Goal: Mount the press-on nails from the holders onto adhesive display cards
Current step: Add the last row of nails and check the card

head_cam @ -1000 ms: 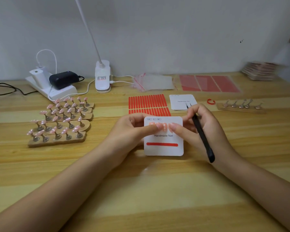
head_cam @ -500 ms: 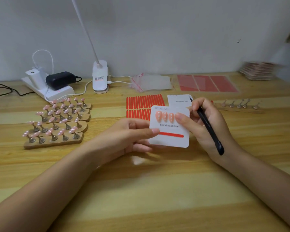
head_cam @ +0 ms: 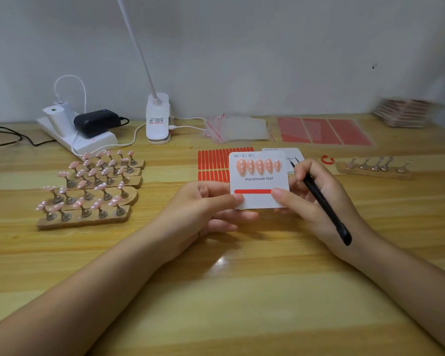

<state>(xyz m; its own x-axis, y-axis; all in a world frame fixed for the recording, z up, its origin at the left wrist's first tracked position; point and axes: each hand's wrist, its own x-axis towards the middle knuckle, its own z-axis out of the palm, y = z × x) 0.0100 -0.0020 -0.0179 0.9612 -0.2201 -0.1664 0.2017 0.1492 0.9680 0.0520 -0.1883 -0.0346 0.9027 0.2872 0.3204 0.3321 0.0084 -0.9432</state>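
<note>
Change: card (head_cam: 259,199) is tipped up to face the camera now; five nails show where three did half a second ago.
Card: white, square, rounded corners, printed "Handmade Nail", held above the table's centre.
Nails (head_cam: 259,166): five glossy pink almond shapes in a row along the card's top.
Strip (head_cam: 252,191): red bar below the print.
Left hand (head_cam: 203,206): thumb pinches the card's 7 o'clock corner, fingers curled beneath.
Right hand (head_cam: 311,196): thumb presses the card's 4 o'clock edge; fingers also grip black tweezers (head_cam: 321,201), tips toward 11 o'clock.
Holders (head_cam: 88,191): wooden bars at 9 o'clock, metal stems capped with pink nails.
Bare holder (head_cam: 374,170): at 2 o'clock, stems uncapped.
Table (head_cam: 216,304): striped, shiny wood grain.
</note>
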